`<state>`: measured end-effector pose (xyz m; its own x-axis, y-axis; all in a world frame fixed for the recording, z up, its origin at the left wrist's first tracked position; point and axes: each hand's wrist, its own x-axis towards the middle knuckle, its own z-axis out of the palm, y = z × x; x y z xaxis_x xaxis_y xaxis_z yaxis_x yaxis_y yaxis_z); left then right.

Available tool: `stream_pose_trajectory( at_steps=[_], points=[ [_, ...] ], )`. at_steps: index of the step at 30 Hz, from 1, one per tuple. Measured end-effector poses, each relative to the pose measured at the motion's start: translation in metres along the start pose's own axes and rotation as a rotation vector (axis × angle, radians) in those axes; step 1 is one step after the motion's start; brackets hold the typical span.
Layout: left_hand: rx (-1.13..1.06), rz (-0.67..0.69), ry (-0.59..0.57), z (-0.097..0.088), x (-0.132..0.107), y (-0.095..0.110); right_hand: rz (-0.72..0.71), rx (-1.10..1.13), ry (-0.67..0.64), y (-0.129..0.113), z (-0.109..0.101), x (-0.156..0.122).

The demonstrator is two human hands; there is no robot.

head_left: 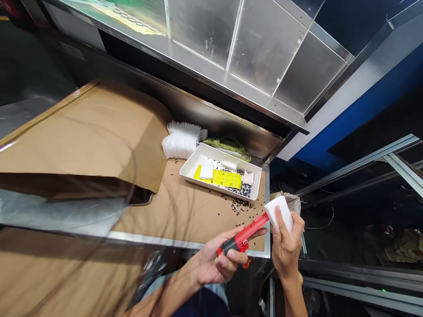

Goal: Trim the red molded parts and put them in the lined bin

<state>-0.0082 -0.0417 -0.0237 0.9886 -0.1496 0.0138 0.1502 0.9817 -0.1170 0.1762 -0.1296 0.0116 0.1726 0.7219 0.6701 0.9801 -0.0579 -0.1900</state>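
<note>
My left hand (216, 259) is closed around the black and red handle of a red tool (246, 235), which points up and to the right. My right hand (286, 244) grips a white pad or cloth (280, 211), pressed against the tip of the red tool. Both hands are at the front right corner of a workbench covered in brown cardboard (185, 207).
A white tray (191, 166) holds yellow labels, white pieces and small dark screws. More screws (239, 204) lie scattered on the cardboard. A stack of white pads (180, 141) sits behind the tray. A large cardboard sheet (82, 132) lies to the left. A metal shelf (231, 48) hangs overhead.
</note>
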Motion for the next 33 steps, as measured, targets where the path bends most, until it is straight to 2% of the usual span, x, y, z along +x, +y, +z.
stream_pose_trajectory(
  at_steps=[2, 5, 8, 10, 14, 16, 19, 22, 27, 31, 33],
  points=[
    [-0.013, 0.007, -0.005, 0.002, 0.001, -0.001, 0.014, -0.007, -0.01, -0.001, 0.001, 0.001],
    [-0.047, 0.013, -0.042, -0.001, 0.002, -0.001, 0.035, -0.001, -0.029, -0.014, 0.001, -0.008],
    [-0.108, 0.029, -0.108, -0.007, 0.003, 0.0, -0.1, 0.104, -0.138, -0.028, -0.001, -0.017],
    [-0.115, 0.035, -0.135, -0.008, 0.004, 0.0, -0.18, 0.119, -0.161, -0.027, -0.003, -0.016],
    [-0.085, 0.037, -0.163, -0.006, 0.007, 0.002, -0.076, -0.021, -0.061, -0.014, -0.003, -0.008],
    [-0.091, 0.036, -0.161, -0.005, 0.008, 0.003, -0.129, 0.021, -0.114, -0.013, -0.003, -0.008],
    [-0.096, 0.045, -0.135, -0.006, 0.009, 0.003, -0.202, 0.056, -0.173, -0.014, -0.005, -0.01],
    [-0.046, 0.072, -0.084, -0.007, 0.01, 0.005, -0.113, -0.045, -0.118, -0.014, -0.005, -0.009],
    [0.078, 0.147, 0.021, -0.004, 0.012, 0.007, -0.191, 0.076, -0.181, -0.015, -0.002, -0.005],
    [0.189, 0.189, 0.086, -0.006, 0.013, 0.007, -0.078, -0.018, -0.133, -0.014, 0.003, -0.005],
    [0.222, 0.196, 0.129, -0.009, 0.014, 0.007, -0.152, 0.048, -0.157, -0.016, 0.006, -0.006]
  ],
)
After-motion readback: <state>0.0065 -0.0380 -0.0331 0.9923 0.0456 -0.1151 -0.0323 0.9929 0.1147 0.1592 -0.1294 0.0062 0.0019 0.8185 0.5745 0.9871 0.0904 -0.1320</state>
